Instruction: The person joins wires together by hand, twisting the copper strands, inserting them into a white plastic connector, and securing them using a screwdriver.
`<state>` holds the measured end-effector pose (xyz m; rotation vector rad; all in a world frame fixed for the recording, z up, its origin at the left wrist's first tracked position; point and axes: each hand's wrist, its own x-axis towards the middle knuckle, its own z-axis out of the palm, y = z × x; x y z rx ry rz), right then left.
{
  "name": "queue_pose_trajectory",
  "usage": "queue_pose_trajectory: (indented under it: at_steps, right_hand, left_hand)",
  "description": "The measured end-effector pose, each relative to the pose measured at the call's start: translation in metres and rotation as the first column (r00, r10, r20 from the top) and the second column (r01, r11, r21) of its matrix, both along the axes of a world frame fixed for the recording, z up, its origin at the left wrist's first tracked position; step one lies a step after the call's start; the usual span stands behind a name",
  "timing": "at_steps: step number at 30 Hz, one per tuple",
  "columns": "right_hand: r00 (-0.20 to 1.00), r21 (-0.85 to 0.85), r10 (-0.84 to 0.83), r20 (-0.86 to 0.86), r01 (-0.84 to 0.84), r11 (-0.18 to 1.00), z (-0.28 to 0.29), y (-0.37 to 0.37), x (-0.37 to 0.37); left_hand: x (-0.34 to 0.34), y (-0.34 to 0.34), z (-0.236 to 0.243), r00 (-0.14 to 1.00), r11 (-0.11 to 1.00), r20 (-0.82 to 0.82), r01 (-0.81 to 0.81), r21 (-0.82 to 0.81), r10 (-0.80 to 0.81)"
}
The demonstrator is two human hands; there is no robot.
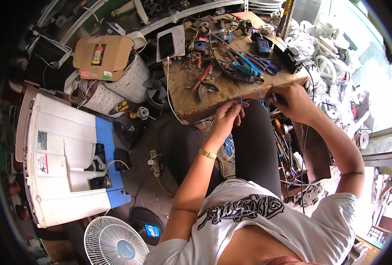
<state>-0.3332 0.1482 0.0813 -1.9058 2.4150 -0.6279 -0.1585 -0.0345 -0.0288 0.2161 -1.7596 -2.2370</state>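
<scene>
My left hand (229,116) is closed in a pinch just off the front edge of the wooden workbench (177,90). A thin blue wire (241,101) rises from its fingertips and loops toward the right. My right hand (292,102) is at the bench's right front corner, its fingers curled round a small dark object (279,100); its kind cannot be made out. On the bench behind the hands lie blue-handled pliers (247,68), scissors with dark blue handles (271,67) and a red-handled tool (203,77).
A phone (165,46) and wire scraps lie on the bench; a black boxed device (289,56) sits at its right. Long tools fill an open box (317,154) below. At left stand a white-and-blue appliance casing (57,176), a basket (134,84) and a fan (110,240).
</scene>
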Motion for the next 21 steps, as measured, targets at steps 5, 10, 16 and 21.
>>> queue_pose_trajectory:
  at_steps: [5,10,16,21]
  right_hand:
    - [0.951,-0.043,-0.306,-0.04,0.304,0.952,0.046,0.004,-0.051]
    - [0.947,0.001,-0.321,0.003,0.321,0.947,-0.02,0.006,-0.125]
    - [0.836,-0.175,-0.466,-0.29,0.433,0.884,-0.003,-0.02,-0.108]
    - [0.776,-0.205,-0.178,0.604,0.368,0.907,0.003,0.011,-0.077]
  left_hand:
    - [0.039,-0.008,-0.034,0.993,0.996,0.08,-0.091,0.015,0.09]
    - [0.047,0.007,-0.052,0.959,0.961,0.123,-0.265,0.083,0.254]
    - [0.037,0.025,-0.06,0.895,0.848,0.359,-0.395,0.355,0.266]
    - [0.036,0.035,-0.054,0.919,0.784,0.313,-0.372,0.496,0.238]
